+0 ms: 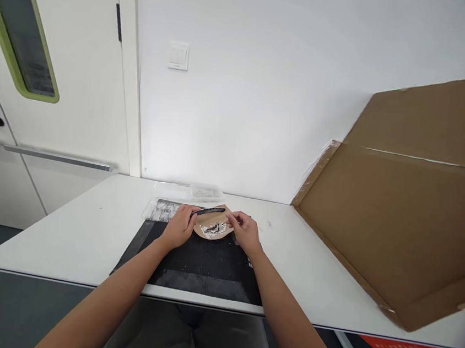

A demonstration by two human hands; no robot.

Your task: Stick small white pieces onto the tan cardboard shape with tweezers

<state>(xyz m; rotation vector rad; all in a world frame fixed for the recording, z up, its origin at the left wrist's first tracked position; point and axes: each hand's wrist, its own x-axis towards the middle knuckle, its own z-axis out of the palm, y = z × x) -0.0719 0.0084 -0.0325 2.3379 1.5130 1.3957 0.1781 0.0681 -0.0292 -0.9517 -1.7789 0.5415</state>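
Observation:
My left hand [180, 226] is closed on a dark, slightly curved strip [212, 210], which reaches out to the right over a brown sheet [225, 209] with a rounded lower edge. Small white pieces [206, 232] are scattered on the lower part of this sheet, with a few dark bits [212, 229] among them. At the sheet's right edge, the fingertips of my right hand [245, 232] are pinched together; whatever may be between them is too small to make out. Beneath both hands lies a black mat [202, 265] with pale specks on it.
Behind the mat's left side are a clear compartment tray [164, 211] and a translucent box [206, 193]. A large cardboard sheet [404, 203] leans at the right of the white table [60, 228]. The wall [244, 98] stands directly behind.

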